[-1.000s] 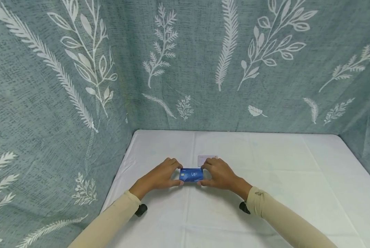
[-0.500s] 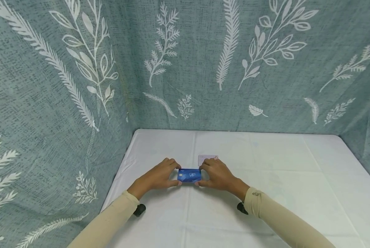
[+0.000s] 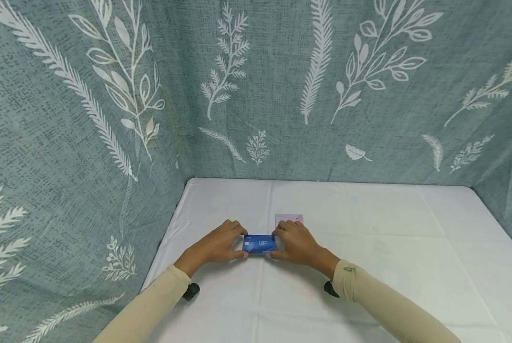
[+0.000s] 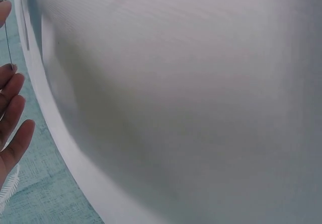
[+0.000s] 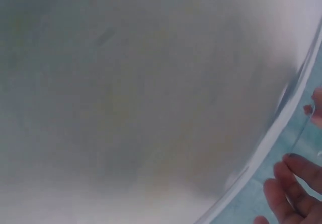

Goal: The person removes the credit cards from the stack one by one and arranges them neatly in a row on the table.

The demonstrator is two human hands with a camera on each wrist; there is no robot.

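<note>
A blue plastic card (image 3: 258, 244) with "VIP" lettering and a chip is held level between both hands in the head view, printed face toward the head camera. My left hand (image 3: 217, 244) pinches its left end between thumb and fingers. At the right end, my right hand (image 3: 299, 243) pinches it the same way. In the left wrist view the card's edge (image 4: 7, 43) is a thin dark line by the fingers (image 4: 12, 138). The right wrist view likewise catches only a thin card edge (image 5: 302, 131) beside the fingers (image 5: 292, 189).
A pale pink card (image 3: 289, 217) with a reddish print lies on the white-covered table (image 3: 388, 247), just beyond my right hand, which hides part of it. Teal curtains (image 3: 273, 85) with white leaf patterns border the table at the back and left.
Both hands have shifted slightly left and nearer to me, the blue card still pinched between them. The pink card appears to stay in place.
</note>
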